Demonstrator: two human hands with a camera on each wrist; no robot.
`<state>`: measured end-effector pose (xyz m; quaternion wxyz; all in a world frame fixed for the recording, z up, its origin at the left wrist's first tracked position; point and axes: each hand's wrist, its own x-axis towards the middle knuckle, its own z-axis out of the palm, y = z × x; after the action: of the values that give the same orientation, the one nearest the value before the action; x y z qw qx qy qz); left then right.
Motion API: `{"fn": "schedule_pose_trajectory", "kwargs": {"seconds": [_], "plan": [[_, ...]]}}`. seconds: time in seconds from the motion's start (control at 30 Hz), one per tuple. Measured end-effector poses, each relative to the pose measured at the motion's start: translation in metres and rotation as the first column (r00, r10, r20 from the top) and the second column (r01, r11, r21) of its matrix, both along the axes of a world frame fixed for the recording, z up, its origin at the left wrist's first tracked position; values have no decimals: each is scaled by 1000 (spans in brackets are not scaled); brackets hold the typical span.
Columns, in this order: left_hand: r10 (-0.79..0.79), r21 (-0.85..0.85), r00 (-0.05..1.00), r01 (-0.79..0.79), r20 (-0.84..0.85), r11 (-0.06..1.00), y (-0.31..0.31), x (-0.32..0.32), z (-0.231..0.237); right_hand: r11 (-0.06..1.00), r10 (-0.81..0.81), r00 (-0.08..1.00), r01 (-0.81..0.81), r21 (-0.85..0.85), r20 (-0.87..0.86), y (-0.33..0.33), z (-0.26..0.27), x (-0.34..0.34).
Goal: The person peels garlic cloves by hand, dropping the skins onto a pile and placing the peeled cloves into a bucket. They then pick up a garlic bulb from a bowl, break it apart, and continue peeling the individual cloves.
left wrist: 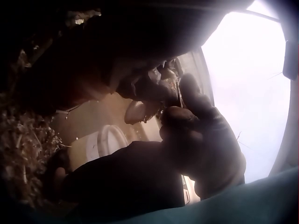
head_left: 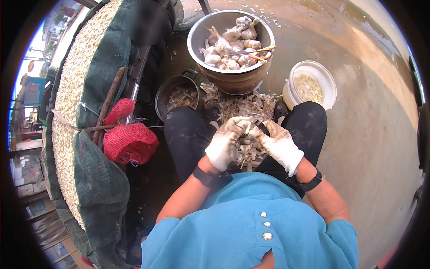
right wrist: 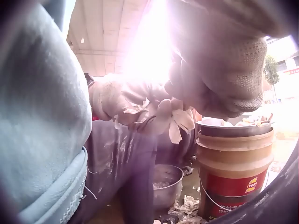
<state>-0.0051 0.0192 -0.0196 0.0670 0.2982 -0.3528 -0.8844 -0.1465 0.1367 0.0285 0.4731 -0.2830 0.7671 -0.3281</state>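
Garlic (right wrist: 181, 122), right here in front of me between my knees (head_left: 309, 123)!
My left hand (head_left: 225, 143) pinches it, papery skin flaring out; my right hand (head_left: 278, 144) pinches a slim dark tool (head_left: 261, 127) just beside it; peelings (head_left: 251, 106) litter the ground (head_left: 367, 143), and whole bulbs (head_left: 230, 47) heap the metal basin (head_left: 194, 45) on its bucket (right wrist: 233, 156).

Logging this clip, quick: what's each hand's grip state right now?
Left hand: closed, holding garlic.
Right hand: closed, apparently pinching a small dark tool, mostly hidden.
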Motion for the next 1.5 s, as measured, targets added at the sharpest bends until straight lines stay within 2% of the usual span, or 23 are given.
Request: {"fn": "schedule_pose_trajectory", "kwargs": {"seconds": [0.13, 0.2, 0.23, 0.3, 0.33, 0.4, 0.43, 0.5, 0.63, 0.7, 0.73, 0.8, 0.93, 1.0, 1.13, 1.2, 1.23, 1.3, 1.33, 1.43, 1.5], "plan": [[40, 78, 992, -31, -123, 996, -1, 6, 1, 998, 64, 997, -64, 11, -30, 9, -14, -2], [10, 1, 985, -10, -173, 1000, -1, 10, -1, 988, 28, 961, 15, -152, 277, 18, -25, -1], [8, 1, 985, -8, -172, 1000, -2, 11, -5, 988, 26, 960, 17, -151, 277, 20, -24, -1], [-10, 39, 963, 22, -269, 999, -3, 13, -12, 986, 33, 908, 39, -162, 418, 22, -21, -1], [-10, 40, 963, 22, -269, 999, -4, 14, -9, 986, 33, 908, 39, -162, 419, 22, -23, 1], [-100, 50, 991, 105, -94, 993, -6, 16, 0, 971, 104, 936, -22, -238, 337, 24, -27, 3], [-100, 51, 991, 105, -93, 993, -5, 16, -1, 971, 103, 935, -21, -237, 338, 24, -26, 4], [-82, 20, 991, 85, -108, 996, -3, 17, -4, 990, 97, 954, -62, -130, 283, 22, -22, 3], [-108, -58, 990, 103, -89, 993, -5, 19, -4, 974, 147, 965, -103, -202, 218, 24, -23, 3], [-189, -114, 972, 174, -138, 978, -7, 21, 1, 949, 258, 962, -235, -209, 92, 23, -24, 0], [-189, -114, 972, 174, -139, 978, -8, 22, 4, 949, 258, 962, -235, -209, 91, 22, -22, 1], [-236, -57, 961, 230, -143, 972, -10, 22, 10, 970, 217, 928, -169, -175, 303, 20, -16, 3], [-203, -14, 966, 203, -161, 979, -5, 20, 15, 984, 135, 905, -76, -158, 403, 22, -18, 8], [-168, 61, 972, 180, -165, 982, -5, 21, 11, 972, 89, 870, 31, -234, 485, 21, -17, 11], [-167, 61, 985, 170, -52, 984, -3, 15, 18, 984, 62, 889, 22, -177, 453, 22, -28, 4], [-148, 1, 988, 148, 39, 989, -1, 14, 27, 995, 91, 943, -74, -63, 321, 17, -19, 2], [-146, 0, 988, 146, 40, 989, -2, 16, 23, 995, 93, 942, -77, -64, 321, 17, -22, 3], [-136, -122, 981, 120, -136, 985, -4, 20, 7, 994, 67, 904, -25, -105, 421, 20, -30, 5], [-136, -122, 981, 120, -136, 985, -4, 20, 6, 994, 67, 905, -25, -105, 421, 21, -32, 7], [-47, -46, 997, 44, -54, 998, -5, 17, 5, 986, 154, 923, -118, -119, 354, 21, -26, 10], [-71, -73, 997, 68, -31, 995, -5, 16, 8, 933, 348, 912, -359, 14, 219, 16, -5, 13]]}}
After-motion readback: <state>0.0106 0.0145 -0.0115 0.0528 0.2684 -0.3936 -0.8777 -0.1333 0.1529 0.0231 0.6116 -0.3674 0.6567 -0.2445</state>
